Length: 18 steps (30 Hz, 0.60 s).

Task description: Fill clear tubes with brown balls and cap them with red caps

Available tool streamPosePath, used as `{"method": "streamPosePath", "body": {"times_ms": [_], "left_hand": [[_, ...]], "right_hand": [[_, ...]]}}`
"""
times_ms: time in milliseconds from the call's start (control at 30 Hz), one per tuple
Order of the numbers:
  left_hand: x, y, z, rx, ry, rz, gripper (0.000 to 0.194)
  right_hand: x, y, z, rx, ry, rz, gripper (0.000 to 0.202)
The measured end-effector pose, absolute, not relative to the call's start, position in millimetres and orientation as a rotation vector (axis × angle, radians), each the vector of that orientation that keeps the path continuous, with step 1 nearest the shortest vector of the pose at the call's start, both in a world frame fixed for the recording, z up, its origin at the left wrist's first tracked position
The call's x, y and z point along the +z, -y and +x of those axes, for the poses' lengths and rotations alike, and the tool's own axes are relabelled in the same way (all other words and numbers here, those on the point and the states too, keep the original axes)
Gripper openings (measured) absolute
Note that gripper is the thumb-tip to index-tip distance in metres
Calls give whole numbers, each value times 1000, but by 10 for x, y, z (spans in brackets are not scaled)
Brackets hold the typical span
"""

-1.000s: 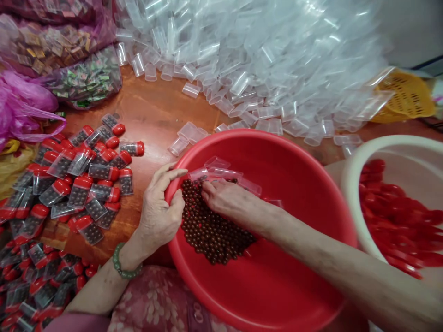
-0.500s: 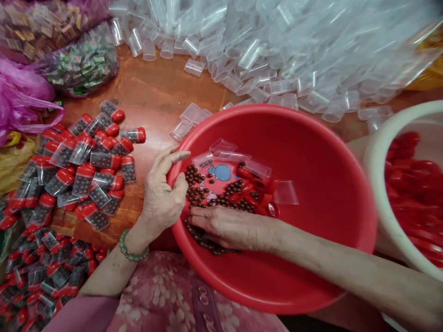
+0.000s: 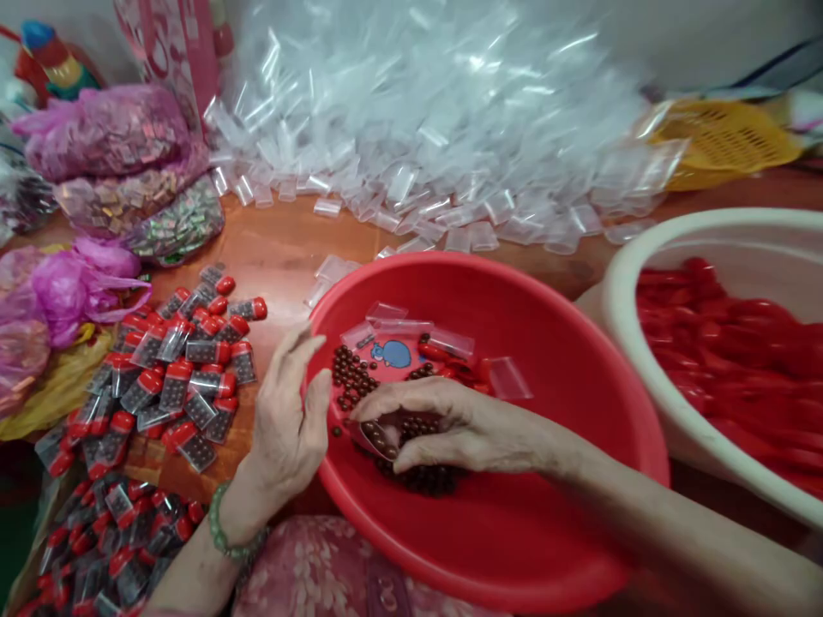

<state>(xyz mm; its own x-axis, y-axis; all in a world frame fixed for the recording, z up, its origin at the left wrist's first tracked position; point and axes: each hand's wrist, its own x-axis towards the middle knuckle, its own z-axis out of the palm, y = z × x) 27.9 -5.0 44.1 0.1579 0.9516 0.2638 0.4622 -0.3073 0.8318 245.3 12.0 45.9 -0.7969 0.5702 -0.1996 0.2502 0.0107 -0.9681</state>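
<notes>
A right hand point(image 3: 450, 424) reaches into 1 red basin point(image 3: 579, 360) on the wooden bench point(image 3: 283, 236), its fingers closed around 1 small clear capsule point(image 3: 379, 435) set among loose brown beads point(image 3: 351, 381). The left hand point(image 3: 286, 428) rests on the basin's near-left rim, fingers loosely spread, holding nothing. Left lie many red-capped filled capsules point(image 3: 186, 360), behind a heap of empty clear capsules point(image 3: 424, 128), right 1 white basin point(image 3: 649, 257) of red caps point(image 3: 726, 343).
</notes>
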Motion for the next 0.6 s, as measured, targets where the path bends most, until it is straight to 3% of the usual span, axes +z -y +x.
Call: {"method": "streamPosePath", "body": {"times_ms": [167, 333, 467, 600], "left_hand": [[659, 187, 366, 658, -842, 1546, 50], [614, 210, 542, 669, -769, 1346, 45], [587, 270, 577, 697, -745, 1285, 56], [574, 288, 568, 742, -830, 1387, 64]], "right_hand": [[668, -101, 2593, 1637, 2003, -869, 38], [761, -60, 2643, 1504, 2025, -818, 40], [801, -26, 2659, 1402, 2017, -785, 38], [807, -6, 2635, 1233, 2034, -736, 23]]}}
